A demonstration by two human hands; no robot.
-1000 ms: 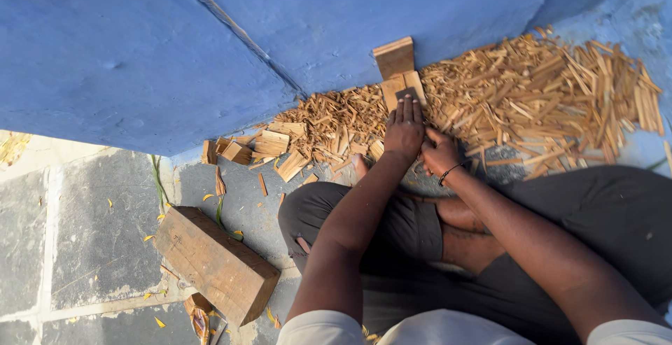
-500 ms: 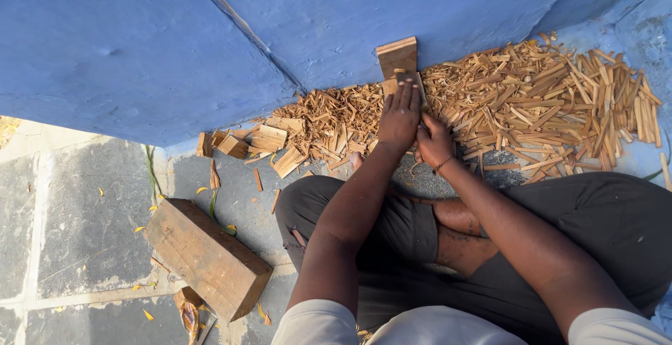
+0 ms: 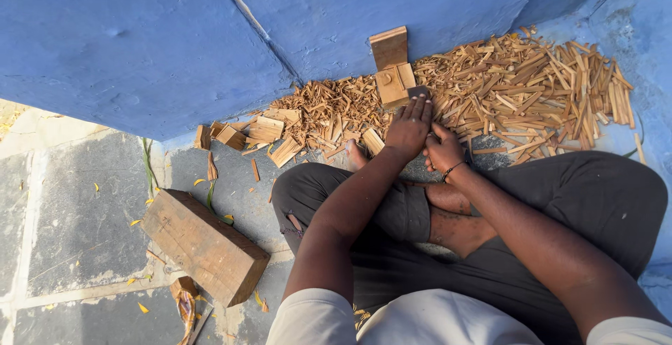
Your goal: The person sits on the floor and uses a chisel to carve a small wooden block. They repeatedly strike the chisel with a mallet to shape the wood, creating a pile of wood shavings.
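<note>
I sit cross-legged on a stone floor facing a blue wall. My left hand [image 3: 409, 127] reaches forward with fingers stretched flat, its fingertips touching a small wooden block [image 3: 394, 85] that leans against the wall with a taller block [image 3: 389, 46] behind it. My right hand [image 3: 444, 150], wearing a thin bracelet, sits curled just right of the left one; whether it holds anything is hidden. A heap of thin split wood sticks [image 3: 539, 93] lies to the right, and finer shavings [image 3: 329, 110] lie to the left.
A thick wooden beam piece [image 3: 204, 244] lies on the grey flagstones at my left. Several short wood offcuts [image 3: 248, 133] rest near the wall's base. The blue wall [image 3: 140, 44] closes off the far side. My dark trousers [image 3: 595, 205] cover the lower right.
The view has shifted slightly. My left hand has stayed at the small block and my right hand has stayed beside it, both nearly still.
</note>
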